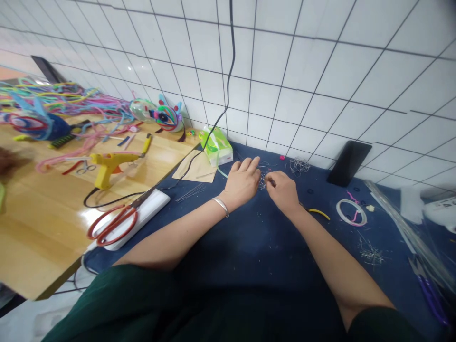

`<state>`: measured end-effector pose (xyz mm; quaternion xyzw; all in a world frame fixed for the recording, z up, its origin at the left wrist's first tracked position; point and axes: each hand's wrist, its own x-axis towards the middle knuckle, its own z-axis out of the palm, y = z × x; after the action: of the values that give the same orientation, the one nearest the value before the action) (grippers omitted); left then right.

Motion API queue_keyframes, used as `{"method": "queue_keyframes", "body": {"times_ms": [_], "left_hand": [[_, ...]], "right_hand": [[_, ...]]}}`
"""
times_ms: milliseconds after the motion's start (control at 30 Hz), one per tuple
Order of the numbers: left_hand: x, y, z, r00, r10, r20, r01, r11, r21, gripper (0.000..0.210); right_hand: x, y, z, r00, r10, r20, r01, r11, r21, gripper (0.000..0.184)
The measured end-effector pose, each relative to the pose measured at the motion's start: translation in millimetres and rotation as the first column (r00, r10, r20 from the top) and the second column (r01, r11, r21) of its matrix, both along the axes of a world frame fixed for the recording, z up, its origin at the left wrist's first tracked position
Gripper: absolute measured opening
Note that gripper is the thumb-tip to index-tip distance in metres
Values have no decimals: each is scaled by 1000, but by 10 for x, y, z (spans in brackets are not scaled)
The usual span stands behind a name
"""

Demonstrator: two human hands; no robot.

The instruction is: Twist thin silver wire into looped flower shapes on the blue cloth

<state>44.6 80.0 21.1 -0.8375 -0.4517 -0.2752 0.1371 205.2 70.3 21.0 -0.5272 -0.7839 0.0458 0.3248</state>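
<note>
My left hand [244, 184], with a silver bangle on its wrist, is over the dark blue table cover, some of its fingers raised and apart. Its thumb and index tip point down at a small tangle of thin silver wire [262, 182] and appear to pinch it; the exact grip is partly hidden. Close by on the right, my right hand [282, 191] has thumb and forefinger pressed together on the same wire. Pliers with a yellow handle [319, 213] lie beside my right forearm, partly covered by it. A loose coil of wire [299, 166] rests beyond that hand.
Left, a wooden table [46, 199] bears a yellow glue gun [107, 167], pipe cleaners and decorated figures. Red-handled scissors [114, 222] lie on a white power strip [153, 209]. A tissue pack [216, 145], black phone [349, 163], clear ring [338, 212] and purple scissors [431, 294] surround the workspace.
</note>
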Motion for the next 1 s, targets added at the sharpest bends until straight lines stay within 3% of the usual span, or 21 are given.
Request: {"method": "queue_keyframes", "body": {"times_ms": [233,400,567,733,867,1000], "left_hand": [[13,66,-42,997,-29,66,34,996,-80,18],[-70,153,-89,967,-172,189,199,971,-130,16],[-132,202,-102,898,-279,339,320,945,-71,14],[-183,191,-166,929,-298,217,297,954,41,12],[-259,208,-260,934,-337,116,334,942,44,14],[-313,217,-261,945,-328,19,327,944,36,19]], "right_hand": [[-2,3,-43,999,24,-25,-24,1000,2,15],[32,53,-58,993,9,-118,-12,1000,-20,10],[21,59,-54,974,-40,-225,24,997,-74,8],[1,50,-68,935,-54,-349,9,992,-129,22],[8,54,-80,941,-33,-336,-11,992,-127,16],[12,53,-69,929,-24,-369,-37,987,-158,16]]}}
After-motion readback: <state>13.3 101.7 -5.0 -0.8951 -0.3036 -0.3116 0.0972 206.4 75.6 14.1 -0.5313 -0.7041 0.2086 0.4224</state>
